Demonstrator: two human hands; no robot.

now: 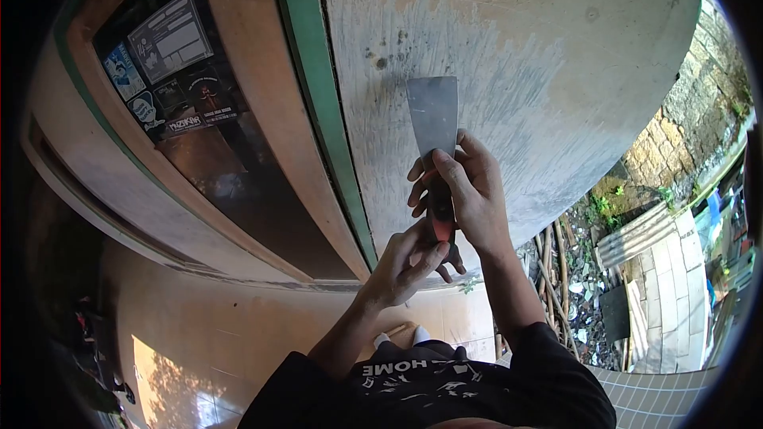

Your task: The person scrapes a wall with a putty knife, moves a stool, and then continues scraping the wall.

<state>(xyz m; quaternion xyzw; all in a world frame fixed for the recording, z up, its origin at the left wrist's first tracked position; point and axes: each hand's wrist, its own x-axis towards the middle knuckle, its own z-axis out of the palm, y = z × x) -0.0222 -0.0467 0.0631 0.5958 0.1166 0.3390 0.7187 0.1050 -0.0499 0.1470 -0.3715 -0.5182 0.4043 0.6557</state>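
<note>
A putty knife (434,115) with a wide grey blade and a red and black handle is held up in front of a scraped wall (509,71). My right hand (475,191) wraps the upper handle, its thumb lying at the base of the blade. Lower down, my left hand (409,262) has its fingers closed round the butt of the same handle. The blade points up and overlaps the wall in this view. Streaky grey-white scrape marks cover the wall behind it, with a few dark spots near the blade's upper left.
Left of the wall stands a green-edged wooden frame (318,95) around a dark pane (207,111) with several stickers. Tiled floor (262,334) lies below. At right are wooden sticks (548,270), rubble, corrugated sheets (636,234) and a stone wall (668,143).
</note>
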